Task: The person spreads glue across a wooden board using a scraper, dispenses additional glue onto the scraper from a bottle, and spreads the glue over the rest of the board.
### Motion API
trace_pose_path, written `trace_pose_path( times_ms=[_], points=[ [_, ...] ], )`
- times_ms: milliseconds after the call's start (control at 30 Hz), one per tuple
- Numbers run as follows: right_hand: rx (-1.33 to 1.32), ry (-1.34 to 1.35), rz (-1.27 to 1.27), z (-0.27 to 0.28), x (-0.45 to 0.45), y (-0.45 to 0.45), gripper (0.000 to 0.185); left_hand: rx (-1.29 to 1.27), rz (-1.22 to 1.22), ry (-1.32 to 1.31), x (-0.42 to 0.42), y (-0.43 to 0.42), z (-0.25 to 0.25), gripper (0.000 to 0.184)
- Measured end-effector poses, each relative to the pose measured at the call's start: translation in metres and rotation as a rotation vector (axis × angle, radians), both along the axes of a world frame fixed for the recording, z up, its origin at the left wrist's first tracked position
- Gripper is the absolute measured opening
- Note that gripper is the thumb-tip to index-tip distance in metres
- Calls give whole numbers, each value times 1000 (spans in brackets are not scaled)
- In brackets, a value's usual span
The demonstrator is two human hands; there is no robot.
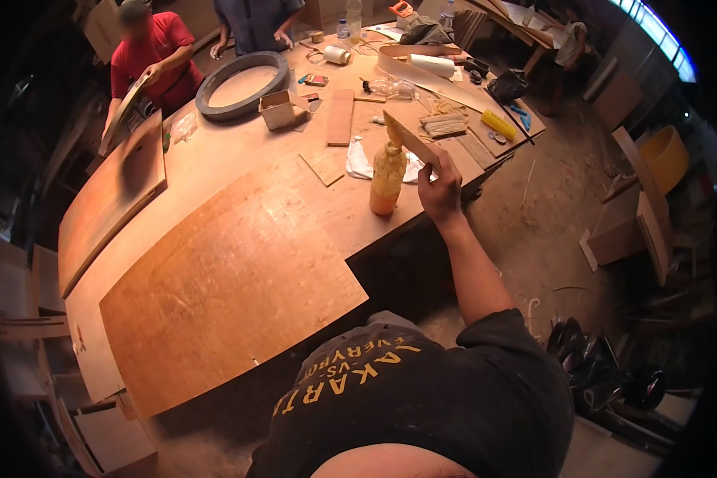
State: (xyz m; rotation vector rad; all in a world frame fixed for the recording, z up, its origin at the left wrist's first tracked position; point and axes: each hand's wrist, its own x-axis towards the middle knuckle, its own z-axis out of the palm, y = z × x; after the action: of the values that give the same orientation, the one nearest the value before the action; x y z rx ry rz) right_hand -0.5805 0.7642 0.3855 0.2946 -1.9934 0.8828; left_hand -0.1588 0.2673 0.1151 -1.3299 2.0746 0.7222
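My right hand [440, 185] is closed around a flat wooden spreader [416, 145], held above the table's near right edge. The spreader's far end, coated in something yellowish, is at the mouth of a plastic bottle [387, 182]. That bottle stands upright and has yellow-orange contents, with smears around its neck. Behind it lies a crumpled white sheet [360, 159]. A large glossy brown wood panel [235, 279] lies flat along the near side of the table. My left hand is out of view.
Two people stand across the table [295, 199]; the one in red [155, 60] holds a curved piece. A dark ring [207, 102], an open box [283, 110], a yellow tube [499, 125] and wood strips [444, 125] lie farther back. Another panel [115, 199] is at left.
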Motion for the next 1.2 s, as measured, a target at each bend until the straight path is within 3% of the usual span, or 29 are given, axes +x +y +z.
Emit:
trace_pose_path(
  times_ms=[1200],
  points=[
    [-38,-58,-72,-31,-5,-7,40,126,-130,23,-28,-17,0,46]
  ],
)
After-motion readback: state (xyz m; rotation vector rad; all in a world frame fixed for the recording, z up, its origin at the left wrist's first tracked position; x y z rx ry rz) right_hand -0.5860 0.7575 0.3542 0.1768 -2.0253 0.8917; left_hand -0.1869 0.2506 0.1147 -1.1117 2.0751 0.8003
